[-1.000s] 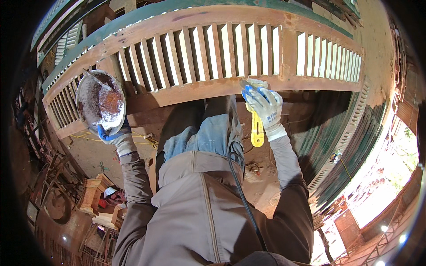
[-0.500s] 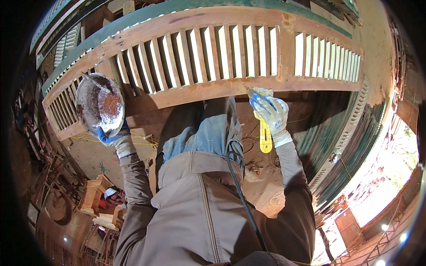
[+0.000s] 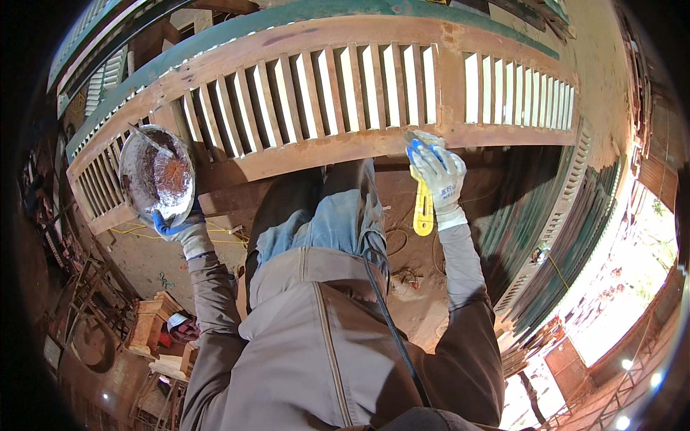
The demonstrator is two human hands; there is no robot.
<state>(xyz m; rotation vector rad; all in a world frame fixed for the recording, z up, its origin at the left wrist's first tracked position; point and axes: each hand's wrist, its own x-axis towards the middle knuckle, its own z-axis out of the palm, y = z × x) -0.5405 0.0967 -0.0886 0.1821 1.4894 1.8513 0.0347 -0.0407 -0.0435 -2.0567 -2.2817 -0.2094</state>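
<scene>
My left hand [image 3: 185, 227], in a blue-and-white work glove, grips the lower rim of a round bowl [image 3: 134, 176]. Reddish-brown and white material [image 3: 171, 179] lies inside, and a thin tool [image 3: 152, 141] leans across the upper rim. My gloved right hand [image 3: 443, 171] is closed round a putty knife with a yellow handle [image 3: 423, 210], which points down toward me. Its blade end, with pale paste beside it, meets the near rail of a brown wooden louvred shutter [image 3: 316, 146]. The fingers partly cover the blade.
Behind the brown shutter runs a green frame [image 3: 345, 8]. Several green shutter panels [image 3: 532, 215] are stacked at the right. Wooden pieces [image 3: 149, 323] stand at lower left, and a yellow cord [image 3: 136, 228] crosses the floor. My legs are under the shutter's near edge.
The view has shifted slightly. My right hand and the putty knife have tilted a little while staying at the near rail. The bowl remains in my left hand, turned slightly.
</scene>
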